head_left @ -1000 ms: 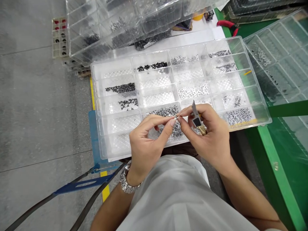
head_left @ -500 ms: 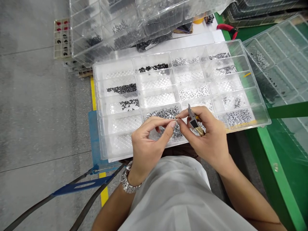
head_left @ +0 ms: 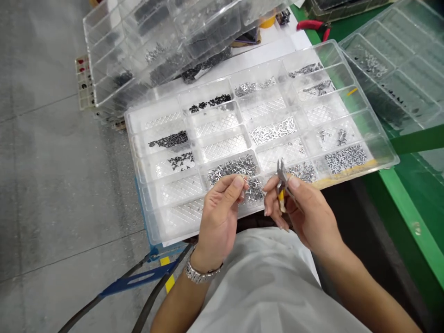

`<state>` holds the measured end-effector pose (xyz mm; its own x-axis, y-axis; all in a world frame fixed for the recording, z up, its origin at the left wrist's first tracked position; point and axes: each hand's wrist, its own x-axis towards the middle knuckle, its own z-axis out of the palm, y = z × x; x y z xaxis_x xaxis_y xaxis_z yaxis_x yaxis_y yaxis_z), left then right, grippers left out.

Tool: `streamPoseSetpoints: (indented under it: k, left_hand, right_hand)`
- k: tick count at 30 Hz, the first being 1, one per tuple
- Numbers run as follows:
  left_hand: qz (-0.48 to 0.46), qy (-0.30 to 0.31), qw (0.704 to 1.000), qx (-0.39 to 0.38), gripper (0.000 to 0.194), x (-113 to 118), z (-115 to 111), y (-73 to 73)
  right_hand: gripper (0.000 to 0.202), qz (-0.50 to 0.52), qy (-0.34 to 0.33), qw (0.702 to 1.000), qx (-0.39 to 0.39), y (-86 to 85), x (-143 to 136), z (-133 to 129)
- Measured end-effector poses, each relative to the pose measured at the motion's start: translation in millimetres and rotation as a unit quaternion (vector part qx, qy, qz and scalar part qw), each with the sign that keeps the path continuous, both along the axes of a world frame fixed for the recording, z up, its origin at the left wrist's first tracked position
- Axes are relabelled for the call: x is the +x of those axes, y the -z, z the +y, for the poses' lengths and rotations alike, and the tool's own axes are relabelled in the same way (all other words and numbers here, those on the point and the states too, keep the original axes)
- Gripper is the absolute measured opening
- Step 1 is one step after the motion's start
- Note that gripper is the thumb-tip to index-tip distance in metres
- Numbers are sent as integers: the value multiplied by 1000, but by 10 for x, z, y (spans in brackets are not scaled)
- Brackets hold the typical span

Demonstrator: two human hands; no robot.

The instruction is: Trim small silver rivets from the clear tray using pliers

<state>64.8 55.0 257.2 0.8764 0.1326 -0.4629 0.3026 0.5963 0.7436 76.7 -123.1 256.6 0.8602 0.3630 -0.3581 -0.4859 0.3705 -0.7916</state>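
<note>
My left hand [head_left: 222, 217] is closed in a pinch over the near part of a clear compartment tray [head_left: 156, 221]; what sits between its fingertips is too small to make out. In my right hand [head_left: 308, 208] is a pair of small pliers [head_left: 281, 182] with grey jaws pointing away from me and yellow on the handle. Below the hands, compartments hold silver screw-like pieces [head_left: 232, 169]. Other compartments carry black pieces [head_left: 169, 138], short bright pieces [head_left: 274, 132] and small grey pieces [head_left: 346, 158].
A stack of clear compartment boxes [head_left: 138, 51] rises at the back left. Red-handled pliers [head_left: 314, 25] lie on the green table at the back. Another clear box [head_left: 409, 60] stands to the right, above a green rail [head_left: 412, 226]. Blue metalwork [head_left: 138, 277] is at the lower left.
My hands have come apart. The pliers have swung from lying back in my right hand to jaws forward in its fingers. The left hand keeps its pinch, and the view has shifted slightly.
</note>
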Motion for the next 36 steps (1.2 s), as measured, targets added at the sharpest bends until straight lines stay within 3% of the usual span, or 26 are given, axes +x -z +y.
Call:
streamPoseSetpoints:
  k: [7, 14, 20, 23, 29, 36]
  left_hand:
    - [13, 10, 997, 75, 14, 181, -36, -48]
    - [26, -3, 984, 176, 15, 383, -155, -59]
    - [89, 59, 986, 129, 23, 507, -255, -66]
    - [104, 54, 986, 120, 22, 521, -258, -44]
    - [113, 47, 989, 87, 15, 547, -269, -67]
    - [108, 64, 985, 117, 14, 527, -269, -67]
  right_hand:
    - [43, 72, -9, 997, 34, 72, -211, -4]
    - [47, 126, -1, 992, 23, 34, -151, -120]
    - [45, 127, 2, 991, 47, 6, 58, -109]
    - [44, 119, -10, 991, 54, 5, 116, -50]
    - [39, 55, -35, 998, -18, 4, 106, -7]
    - [42, 56, -38, 997, -25, -2, 101, -31]
